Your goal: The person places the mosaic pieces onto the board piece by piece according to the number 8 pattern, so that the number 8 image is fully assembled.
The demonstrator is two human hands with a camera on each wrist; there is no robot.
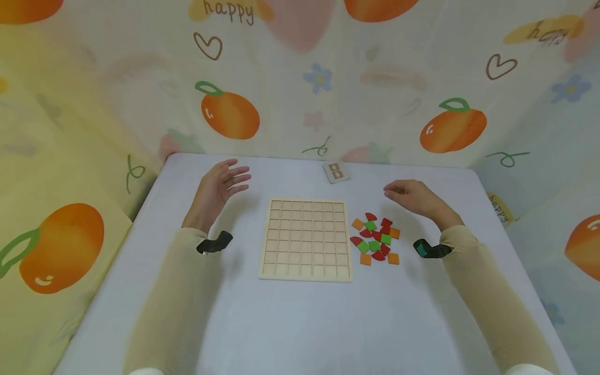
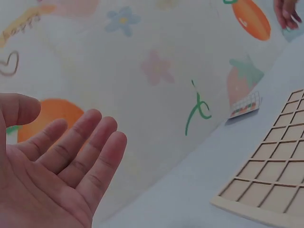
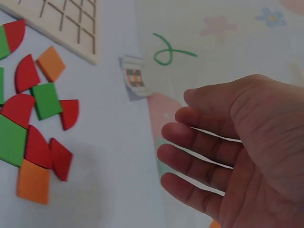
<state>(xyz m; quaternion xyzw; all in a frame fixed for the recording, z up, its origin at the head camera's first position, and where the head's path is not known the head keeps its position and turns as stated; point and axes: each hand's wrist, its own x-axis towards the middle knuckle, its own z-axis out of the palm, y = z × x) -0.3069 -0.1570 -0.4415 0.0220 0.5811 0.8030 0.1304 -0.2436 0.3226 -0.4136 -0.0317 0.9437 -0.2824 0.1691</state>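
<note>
A square wooden grid board [image 1: 305, 278] with shallow compartments lies flat on the white table. To its right is a loose cluster of small blocks: green squares [image 1: 386, 239], orange squares [image 1: 394, 259] and red quarter-round pieces [image 1: 371, 216]. My left hand [image 1: 219, 187] is raised beyond the board's left side, its fingers spread and slightly bent, holding nothing. Above the table behind the blocks hovers my right hand [image 1: 414, 198]; in the right wrist view its fingers curve loosely with nothing between them. A small printed card [image 1: 336, 172] lies behind the board, showing a coloured pattern.
The white table [image 1: 300, 328] meets a cloth backdrop [image 1: 365, 114] printed with oranges, flowers and hearts at its back and sides. A dark wrist camera [image 1: 214, 242] is strapped on the left sleeve and another camera [image 1: 431, 249] on the right.
</note>
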